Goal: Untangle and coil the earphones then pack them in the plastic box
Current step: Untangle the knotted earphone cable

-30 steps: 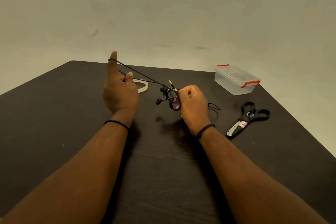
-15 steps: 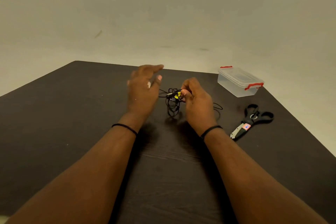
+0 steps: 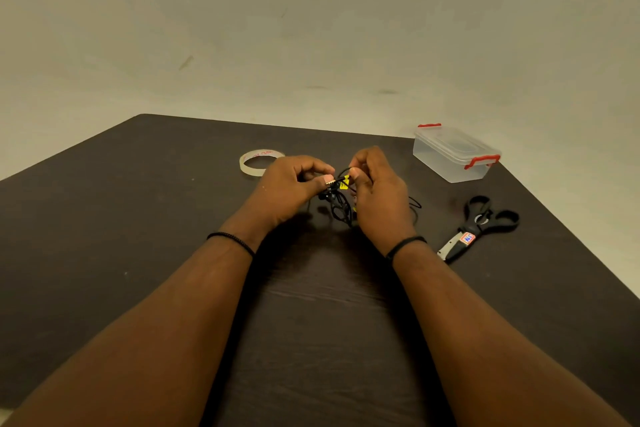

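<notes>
Black earphones [image 3: 339, 206] with a yellow tag hang as a loose bundle of loops between my hands, above the middle of the dark table [image 3: 138, 253]. My left hand [image 3: 291, 189] pinches the plug end of the cord with thumb and forefinger. My right hand [image 3: 377, 194] grips the cord just right of the yellow tag, and a stray loop trails out behind its wrist onto the table. The clear plastic box [image 3: 455, 154] with red clips stands lidded at the far right, apart from both hands.
A roll of clear tape [image 3: 259, 162] lies flat just beyond my left hand. Black-handled scissors [image 3: 476, 227] lie to the right of my right wrist. The table's far edge runs just behind the box.
My left hand, raised with the cord stretched over a finger a second ago, came down and right and now pinches the cord beside my right hand. The tape roll is uncovered again.
</notes>
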